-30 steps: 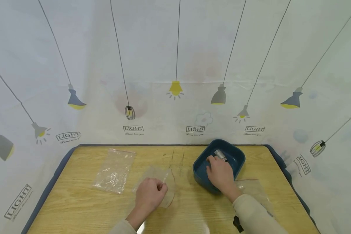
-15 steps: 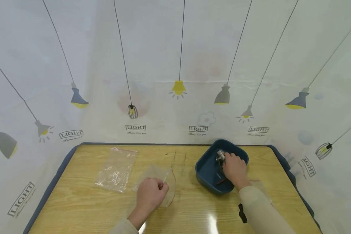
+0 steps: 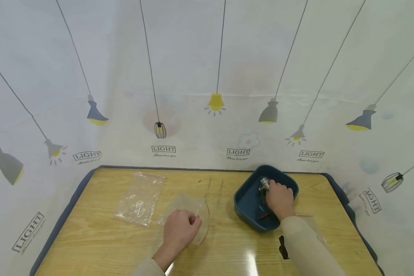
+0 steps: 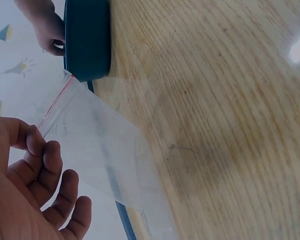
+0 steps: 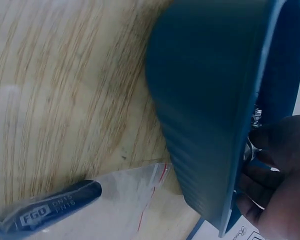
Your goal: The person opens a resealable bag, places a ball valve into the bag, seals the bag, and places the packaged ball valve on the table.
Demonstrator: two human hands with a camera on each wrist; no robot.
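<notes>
My left hand pinches the top edge of a clear zip bag between thumb and fingertips; the bag with its red seal line hangs beside the fingers, over the wooden table. Inside the dark blue plastic bin, my right hand grips a shiny metal fitting, whose silver end shows past the fingers. The rest of the fitting is hidden by the hand. In the right wrist view, curled fingers reach over the bin's rim onto the metal fitting.
Another clear zip bag lies flat at the table's left. Right of the bin, a further zip bag holds a dark blue handle printed FGO DN15 PN16. A short red strip shows in the bin. A printed curtain surrounds the table.
My right hand has moved rightward within the bin and closed round the metal fitting, which lay near the bin's back. The left hand keeps its pinch on the bag. The head view has shifted slightly.
</notes>
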